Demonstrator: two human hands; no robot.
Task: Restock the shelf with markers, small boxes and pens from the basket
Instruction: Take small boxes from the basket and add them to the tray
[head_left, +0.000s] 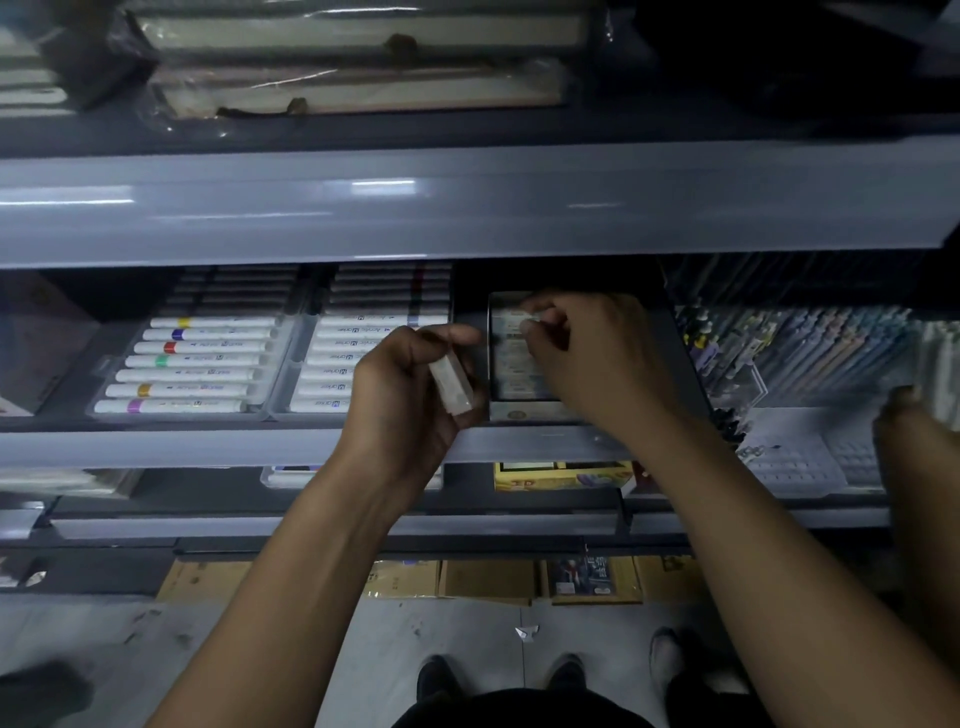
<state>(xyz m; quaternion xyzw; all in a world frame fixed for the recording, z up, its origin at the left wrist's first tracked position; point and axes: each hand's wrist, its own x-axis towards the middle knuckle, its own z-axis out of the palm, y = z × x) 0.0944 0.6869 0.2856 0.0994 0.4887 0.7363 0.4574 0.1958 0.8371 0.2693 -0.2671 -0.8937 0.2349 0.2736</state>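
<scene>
We face a grey shelf (156, 447) in dim light, marker trays (187, 364) on its left. Our left hand (410, 395) grips a small box (451, 384) at the shelf edge. Our right hand (582, 353) pinches another box (511, 317) over a filled tray (519, 395).

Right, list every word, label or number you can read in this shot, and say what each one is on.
"Acrylic Marker": on the white markers in the left tray; upside down on the right tray's markers.
"3D": on the yellow box one shelf down.
Too blurred to read: the small box that the left hand holds, the labels in the box under the right hand, the pens, the floor cartons.
</scene>
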